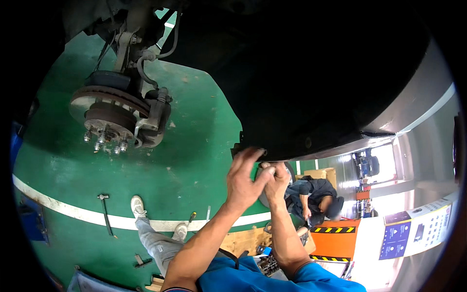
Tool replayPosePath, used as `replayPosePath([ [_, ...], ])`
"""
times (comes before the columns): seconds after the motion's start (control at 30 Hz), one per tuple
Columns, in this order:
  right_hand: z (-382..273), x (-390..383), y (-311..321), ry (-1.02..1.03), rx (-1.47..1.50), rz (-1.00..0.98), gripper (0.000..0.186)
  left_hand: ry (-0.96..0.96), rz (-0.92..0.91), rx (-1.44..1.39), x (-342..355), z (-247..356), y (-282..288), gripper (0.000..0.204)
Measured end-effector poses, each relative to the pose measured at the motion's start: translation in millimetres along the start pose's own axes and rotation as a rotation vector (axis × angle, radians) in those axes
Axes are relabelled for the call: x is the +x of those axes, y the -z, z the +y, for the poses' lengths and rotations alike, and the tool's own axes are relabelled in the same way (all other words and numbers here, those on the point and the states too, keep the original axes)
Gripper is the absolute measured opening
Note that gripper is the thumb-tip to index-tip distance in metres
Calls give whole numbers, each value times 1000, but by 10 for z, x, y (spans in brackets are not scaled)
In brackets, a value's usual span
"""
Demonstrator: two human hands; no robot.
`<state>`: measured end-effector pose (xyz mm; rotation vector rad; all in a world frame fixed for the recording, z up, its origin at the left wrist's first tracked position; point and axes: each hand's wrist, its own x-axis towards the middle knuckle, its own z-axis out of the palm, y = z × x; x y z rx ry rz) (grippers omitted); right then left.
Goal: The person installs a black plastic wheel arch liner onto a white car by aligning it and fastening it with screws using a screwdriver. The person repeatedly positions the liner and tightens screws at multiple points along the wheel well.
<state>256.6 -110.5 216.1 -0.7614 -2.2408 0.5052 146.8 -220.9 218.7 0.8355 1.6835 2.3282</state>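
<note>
My two hands are raised side by side at the lower edge of a black wheel arch liner (307,121). The fingers of my left hand (242,181) curl over the liner's edge, with the thumb pointing toward the other hand. Close beside it, my right hand (277,184) has bent fingers pinched together just under that edge; what they hold, if anything, is hidden. Off to the left hangs a bare wheel hub (109,121) with several studs, a rusty-rimmed brake disc (82,103) and a brake caliper (156,119).
A hammer (105,214) and a screwdriver (193,216) lie on the green floor (194,185). At the right, another person (318,197) crouches near a tire and cardboard boxes (323,173). An orange cabinet (335,238) with striped edges and a white-and-purple carton (413,228) stand there too.
</note>
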Motion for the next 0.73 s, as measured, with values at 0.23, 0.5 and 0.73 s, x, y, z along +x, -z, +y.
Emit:
replayPosePath([
  [0.23,13,-37,23,25,-64,-47,8,-116,70,-94,108,115,-220,27],
  [0.5,16,-10,3,39,-46,-33,6,-134,31,-58,187,109,-164,24],
  [0.73,-66,-77,41,-79,189,-173,16,-235,108,-112,192,560,-144,29],
])
